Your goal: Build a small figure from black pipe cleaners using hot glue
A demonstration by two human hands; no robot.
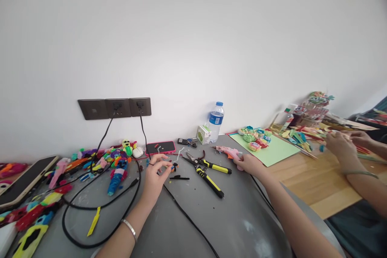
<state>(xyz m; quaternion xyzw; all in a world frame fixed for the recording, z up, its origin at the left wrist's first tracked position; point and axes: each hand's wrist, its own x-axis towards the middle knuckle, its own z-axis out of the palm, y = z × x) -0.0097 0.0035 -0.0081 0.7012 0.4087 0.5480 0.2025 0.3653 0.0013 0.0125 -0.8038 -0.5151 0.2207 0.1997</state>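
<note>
My left hand (157,173) rests on the grey table (211,221) with a silver bangle on its wrist. Its fingers pinch a small dark and orange piece (174,166). My right hand (247,164) reaches forward and is closed round the handle of a pink glue gun (227,152) lying on the table. Between the two hands lie yellow-handled pliers (205,171) and a short black strip (179,177).
Black cables (99,203) run from wall sockets (115,108) across the table. Colourful plush craft figures (116,165) crowd the left side. A phone in a pink case (160,147), a water bottle (215,121) and a green sheet (272,149) lie behind. Another person's hands (344,145) work at right.
</note>
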